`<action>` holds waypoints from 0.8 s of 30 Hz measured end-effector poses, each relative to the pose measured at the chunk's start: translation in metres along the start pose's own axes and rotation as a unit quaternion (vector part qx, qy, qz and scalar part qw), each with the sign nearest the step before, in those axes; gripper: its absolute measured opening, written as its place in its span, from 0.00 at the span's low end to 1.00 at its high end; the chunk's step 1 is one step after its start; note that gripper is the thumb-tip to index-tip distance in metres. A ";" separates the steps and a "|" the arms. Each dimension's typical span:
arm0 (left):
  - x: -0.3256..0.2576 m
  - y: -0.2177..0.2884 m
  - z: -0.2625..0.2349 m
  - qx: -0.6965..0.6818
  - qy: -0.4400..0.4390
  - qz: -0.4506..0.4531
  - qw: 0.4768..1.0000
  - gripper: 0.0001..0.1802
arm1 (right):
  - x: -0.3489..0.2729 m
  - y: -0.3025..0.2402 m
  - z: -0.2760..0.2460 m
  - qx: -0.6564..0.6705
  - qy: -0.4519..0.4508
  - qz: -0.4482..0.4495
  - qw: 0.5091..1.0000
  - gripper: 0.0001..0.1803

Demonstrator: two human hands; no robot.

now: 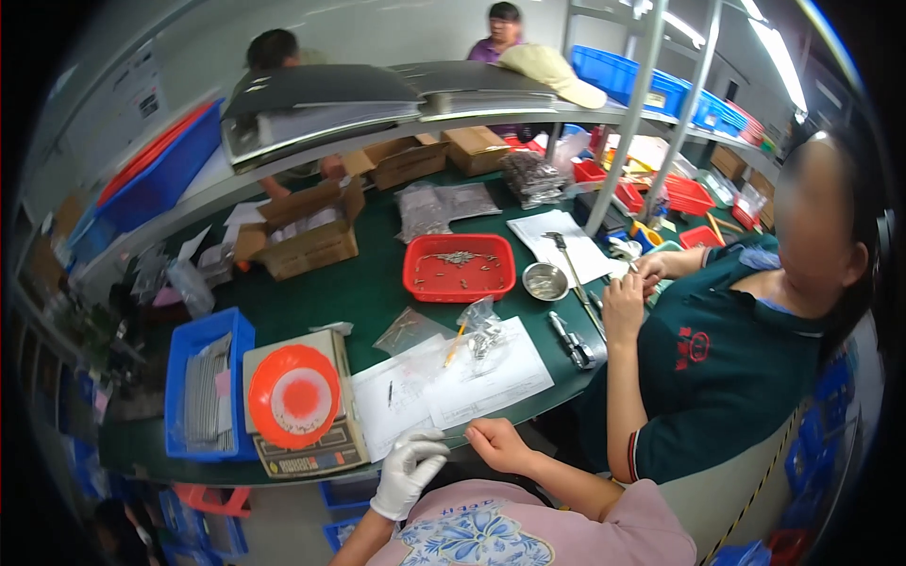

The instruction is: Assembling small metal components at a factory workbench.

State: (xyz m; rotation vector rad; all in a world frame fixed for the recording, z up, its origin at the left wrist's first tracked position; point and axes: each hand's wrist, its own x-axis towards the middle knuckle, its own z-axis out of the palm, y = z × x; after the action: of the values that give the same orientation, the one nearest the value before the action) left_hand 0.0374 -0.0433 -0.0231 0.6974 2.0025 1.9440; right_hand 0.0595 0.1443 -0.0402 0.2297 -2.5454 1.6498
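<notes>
While counter (377, 264) carries paper sheets (505, 377) along near edge, best keep them flat; left gloved hand (411, 468), right bare hand (500, 446) at that edge, fingers curled, can't tell whether pinching anything; clear bag of metal parts (484, 340) beyond both, by sheets' far edge, yellow pencil (454, 349) beside it

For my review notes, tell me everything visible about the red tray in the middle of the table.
The red tray is a shallow, roughly rectangular container with rounded corners, apparently plastic. It stands upright and open on the green tabletop. Small metallic-looking pieces lie inside, heaped toward the rear, others scattered. A round metal bowl sits apart on its right. Clear bags lie close behind; contact is unclear. Nobody holds it.
</notes>
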 end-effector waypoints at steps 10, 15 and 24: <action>-0.002 -0.002 0.005 -0.073 0.058 -0.172 0.981 0.13 | 0.005 -0.002 0.011 0.071 -0.033 -0.092 0.993 0.12; 0.010 -0.008 -0.001 0.247 0.110 0.093 0.958 0.08 | 0.000 -0.002 0.016 0.231 -0.061 0.026 0.971 0.12; -0.004 -0.007 -0.005 -0.161 0.034 -0.123 0.979 0.15 | 0.006 -0.006 0.011 -0.010 -0.090 -0.067 0.994 0.11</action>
State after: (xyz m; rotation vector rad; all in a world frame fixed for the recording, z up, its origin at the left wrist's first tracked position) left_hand 0.0375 -0.0492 -0.0298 0.2923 1.6565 2.0905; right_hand 0.0545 0.1314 -0.0385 0.5597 -2.6052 1.6212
